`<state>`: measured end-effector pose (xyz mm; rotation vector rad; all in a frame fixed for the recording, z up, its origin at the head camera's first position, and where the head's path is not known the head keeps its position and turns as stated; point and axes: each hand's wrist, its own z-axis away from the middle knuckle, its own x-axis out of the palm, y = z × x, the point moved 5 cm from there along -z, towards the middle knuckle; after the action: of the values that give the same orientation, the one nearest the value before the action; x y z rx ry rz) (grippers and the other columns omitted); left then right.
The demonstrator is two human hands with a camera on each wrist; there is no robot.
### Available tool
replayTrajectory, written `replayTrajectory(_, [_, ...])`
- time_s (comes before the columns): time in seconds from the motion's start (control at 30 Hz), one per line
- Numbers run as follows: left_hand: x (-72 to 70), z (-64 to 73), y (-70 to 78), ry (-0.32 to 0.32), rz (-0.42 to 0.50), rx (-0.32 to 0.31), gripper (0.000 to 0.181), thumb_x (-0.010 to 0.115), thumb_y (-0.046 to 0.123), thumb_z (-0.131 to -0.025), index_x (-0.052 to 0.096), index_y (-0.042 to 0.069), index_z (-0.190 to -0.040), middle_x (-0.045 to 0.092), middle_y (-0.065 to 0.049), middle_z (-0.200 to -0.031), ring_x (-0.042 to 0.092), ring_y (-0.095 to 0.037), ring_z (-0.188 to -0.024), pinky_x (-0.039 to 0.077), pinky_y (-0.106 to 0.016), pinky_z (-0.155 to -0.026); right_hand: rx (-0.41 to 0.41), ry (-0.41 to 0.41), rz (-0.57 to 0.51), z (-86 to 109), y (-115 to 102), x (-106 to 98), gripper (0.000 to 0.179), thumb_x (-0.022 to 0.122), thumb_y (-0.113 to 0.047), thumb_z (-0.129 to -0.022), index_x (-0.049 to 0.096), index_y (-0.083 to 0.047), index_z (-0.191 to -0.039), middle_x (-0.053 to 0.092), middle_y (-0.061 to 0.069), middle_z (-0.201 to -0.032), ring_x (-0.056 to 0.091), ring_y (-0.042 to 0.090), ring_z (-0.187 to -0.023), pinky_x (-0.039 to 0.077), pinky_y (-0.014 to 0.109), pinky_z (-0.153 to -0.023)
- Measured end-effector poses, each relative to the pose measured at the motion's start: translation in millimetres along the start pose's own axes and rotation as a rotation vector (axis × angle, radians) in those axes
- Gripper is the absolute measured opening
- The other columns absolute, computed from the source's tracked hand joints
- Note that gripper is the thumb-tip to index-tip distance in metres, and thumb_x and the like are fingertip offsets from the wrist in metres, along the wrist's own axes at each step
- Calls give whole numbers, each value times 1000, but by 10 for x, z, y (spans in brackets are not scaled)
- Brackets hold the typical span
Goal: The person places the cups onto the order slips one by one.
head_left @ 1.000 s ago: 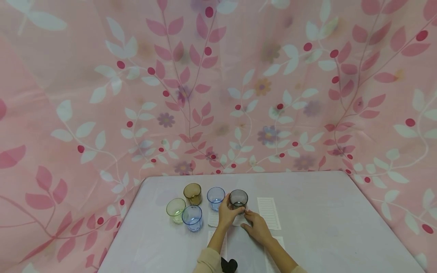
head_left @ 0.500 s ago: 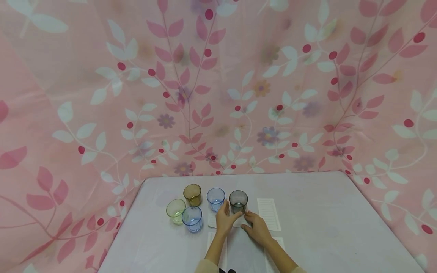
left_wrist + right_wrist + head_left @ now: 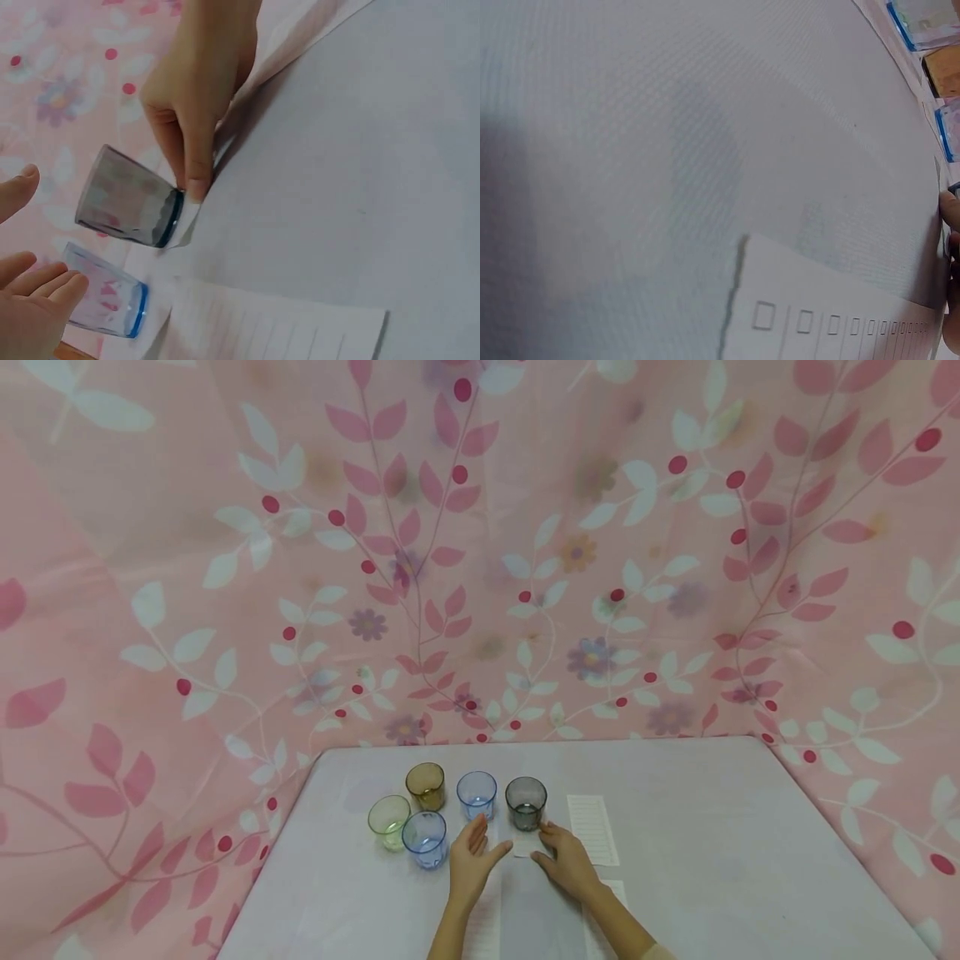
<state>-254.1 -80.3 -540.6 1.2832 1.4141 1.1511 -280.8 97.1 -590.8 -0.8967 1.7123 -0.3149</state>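
A grey glass (image 3: 526, 803) stands upright on a paper sheet. My left hand (image 3: 470, 865) is off it, fingers spread and holding nothing, just in front of a blue glass (image 3: 476, 795). My right hand (image 3: 568, 861) stays low at the grey glass's base, its fingertips right by the base and the paper's edge, thumb apart from the fingers. In the left wrist view, the grey glass (image 3: 129, 199) has the right hand (image 3: 199, 90) beside its base, and my left fingers (image 3: 45, 281) overlap the blue glass (image 3: 109, 292).
To the left stand a brown glass (image 3: 425, 787), a green glass (image 3: 389, 823) and a second blue glass (image 3: 425, 841). A printed paper sheet (image 3: 592, 828) lies right of the grey glass. Another sheet (image 3: 780, 322) shows in the right wrist view. A floral curtain (image 3: 480, 568) hangs behind the table (image 3: 697, 827).
My left hand has let go of the grey glass and drawn back toward me and to the left. The right hand has barely moved; the grey glass stays in place.
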Motion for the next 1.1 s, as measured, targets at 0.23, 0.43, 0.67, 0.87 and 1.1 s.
replayTrajectory(0.23, [-303, 69, 196, 2, 60, -1, 64, 75, 1, -77, 42, -17, -129, 48, -35, -128, 46, -43, -123, 40, -40, -102, -14, 11, -35, 1, 27, -51, 38, 75, -13, -77, 65, 9, -106, 62, 24, -117, 56, 39, -113, 43, 51, -96])
replayTrajectory(0.43, [-708, 147, 319, 89, -7, -11, 63, 77, 1, -75, 46, -15, -128, 54, -32, -124, 51, -42, -118, 44, -36, -98, -59, 118, -37, 37, 51, -244, 33, 76, -8, -76, 67, 10, -102, 65, 22, -112, 60, 37, -108, 47, 48, -92])
replayTrajectory(0.67, [-1252, 317, 390, 255, -137, 3, 61, 78, -3, -72, 50, -14, -124, 62, -28, -111, 66, -25, -98, 53, -22, -84, -37, 187, -23, 158, 232, -558, 37, 77, -8, -75, 65, 12, -104, 64, 26, -110, 62, 41, -101, 50, 49, -86])
replayTrajectory(0.87, [-1652, 436, 444, 437, -162, 68, 56, 78, -11, -68, 54, -14, -119, 69, -1, -93, 66, -4, -82, 53, -13, -70, 47, 139, -6, 295, 495, -751, 44, 76, -10, -77, 61, 11, -113, 59, 27, -117, 57, 43, -109, 46, 49, -91])
replayTrajectory(1.1, [-1940, 582, 412, 639, -382, 78, 48, 81, 2, -70, 63, -4, -114, 69, -9, -100, 57, 3, -90, 48, -9, -70, 149, 76, -6, 384, 649, -849, 53, 75, -17, -79, 56, 11, -120, 53, 27, -126, 50, 43, -117, 38, 51, -98])
